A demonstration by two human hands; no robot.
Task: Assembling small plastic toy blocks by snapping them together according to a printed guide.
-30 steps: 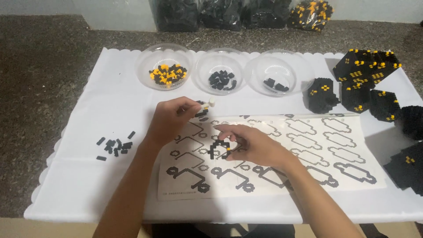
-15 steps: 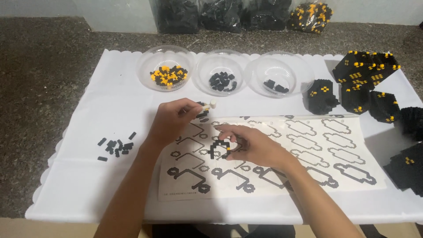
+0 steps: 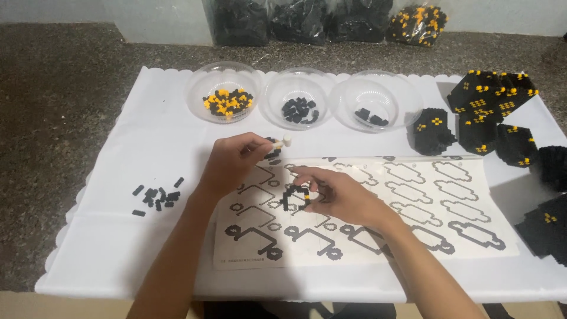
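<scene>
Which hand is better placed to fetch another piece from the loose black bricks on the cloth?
Left. The left hand is closer to the loose black bricks; the right hand is pinching the small black ring.

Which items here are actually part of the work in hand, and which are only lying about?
In use:
- left hand, pinching a small white tool
- right hand, on a small black bead ring
- printed pattern sheet

Lying about:
- three clear bowls of beads
- loose black pieces on the white cloth
- finished black and yellow blocks
- bags at the back
</scene>
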